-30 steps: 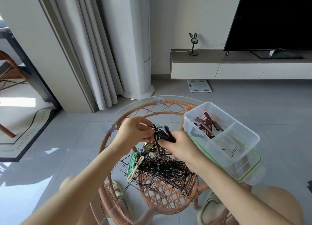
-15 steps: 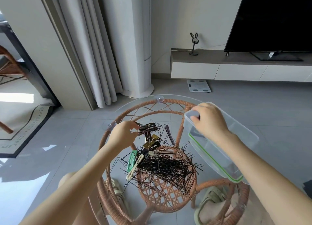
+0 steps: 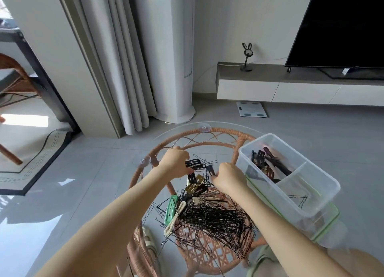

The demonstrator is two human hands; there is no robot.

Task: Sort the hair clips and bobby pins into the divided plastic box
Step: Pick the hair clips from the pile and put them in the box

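A heap of black bobby pins (image 3: 212, 216) lies on a round glass-topped rattan table (image 3: 207, 131), with a green hair clip (image 3: 170, 209), a cream one (image 3: 176, 216) and gold and dark clips (image 3: 195, 186) at its far edge. The divided clear plastic box (image 3: 324, 185) stands at the right; its far compartment holds several dark clips (image 3: 268, 165), its near one a few pins. My left hand (image 3: 175, 162) pinches a black snap clip (image 3: 193, 163) tangled with pins. My right hand (image 3: 229, 178) grips a small dark clip (image 3: 211, 169) at its fingertips.
The box rests on its green-rimmed lid (image 3: 326, 224) over the table's right edge. Suction cups (image 3: 145, 161) hold the glass. Beyond are curtains (image 3: 116, 58), a white column (image 3: 172, 54), a bathroom scale (image 3: 251, 109) and a low TV cabinet (image 3: 291, 85). Slippered feet show under the table.
My right hand has come back from the box's far compartment to the pile and taken a small dark clip. My left hand stays at the pile's far edge with the black clip.
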